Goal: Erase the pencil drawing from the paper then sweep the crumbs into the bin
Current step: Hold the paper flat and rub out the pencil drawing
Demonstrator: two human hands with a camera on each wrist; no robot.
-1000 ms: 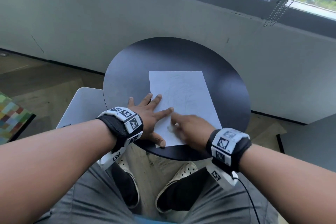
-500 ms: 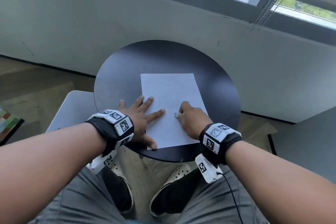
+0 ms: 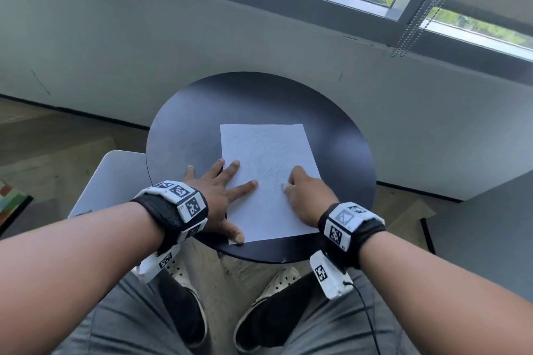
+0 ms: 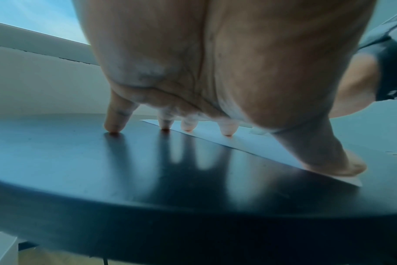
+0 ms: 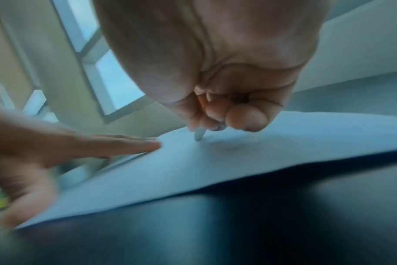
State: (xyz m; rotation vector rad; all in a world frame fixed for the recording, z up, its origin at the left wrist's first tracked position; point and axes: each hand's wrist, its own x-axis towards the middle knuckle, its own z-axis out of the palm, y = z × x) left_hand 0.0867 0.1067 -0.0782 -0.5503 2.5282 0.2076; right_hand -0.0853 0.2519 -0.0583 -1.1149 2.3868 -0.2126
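Paper (image 3: 269,181) lies flat on the round black table (image 3: 340,150), nearer my edge of it, its short sides towards me and towards the wall (image 3: 202,46). Faint pencil drawing (image 3: 266,166) shows as pale grey lines across the middle of the sheet. My left hand (image 3: 215,196) lies spread on the sheet's left edge, fingers straight and apart: from the left wrist view the little fingertip sits on the bare tabletop, the next lands right at the paper's edge, the two after it press on the paper, and the thumb pins the near left corner. My right hand (image 3: 307,196) is bunched, knuckles up, over the right half of the sheet. In the right wrist view its curled fingers (image 5: 245,116) and thumb pinch a small pale eraser (image 5: 200,134), whose tip touches the paper; that view is smeared, so I cannot make out the eraser's shape beyond a thin light sliver. From the head camera the eraser shows only as a whitish bit at the fingertips. The two hands are near each other without touching, the left index finger pointing towards the right hand. A white bin (image 3: 112,181) stands on the floor just left of the table, partly tucked under its rim. Below the table I see grey trousers (image 3: 129,323) and two perforated shoes (image 3: 268,294)
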